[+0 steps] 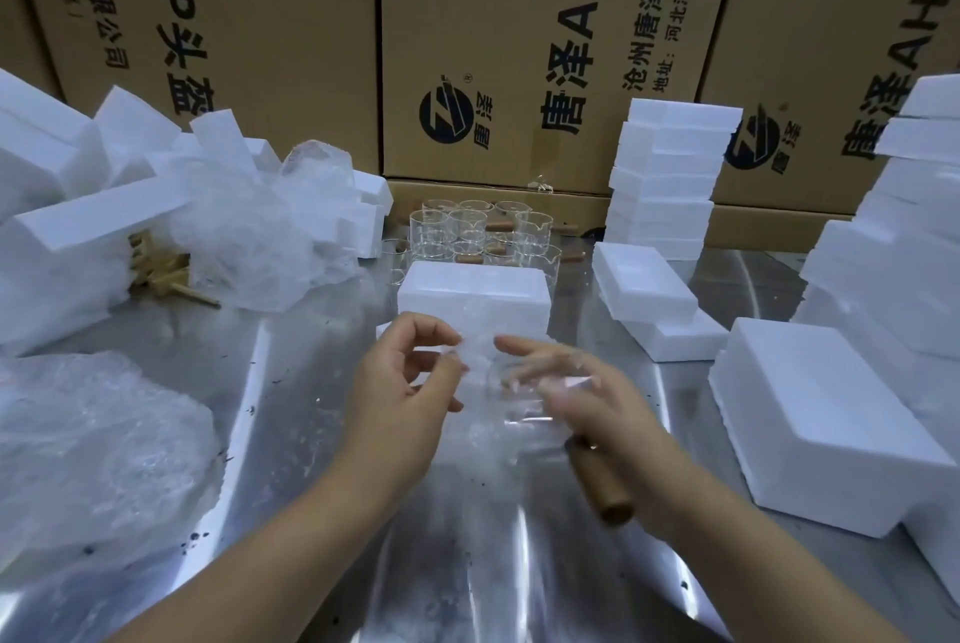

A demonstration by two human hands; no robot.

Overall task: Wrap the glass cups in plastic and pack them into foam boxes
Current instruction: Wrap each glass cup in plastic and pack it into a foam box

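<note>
A glass cup [524, 398] with a brown wooden handle [602, 484] lies between my hands above the steel table, inside a thin clear plastic sheet [480, 351]. My left hand [410, 382] pinches the edge of the plastic between thumb and fingers. My right hand [576, 382] is blurred, its fingers stretched over the cup under the film. Right behind the hands sits an open foam box [472, 291]. Several bare glass cups [478, 229] stand further back.
Foam boxes are stacked at the right [662, 185] and near right [821, 413]; more foam pieces [78, 226] pile up at the left. Crumpled plastic bags lie at the left [93, 455] and back left [270, 237]. Cardboard cartons [519, 44] wall off the back.
</note>
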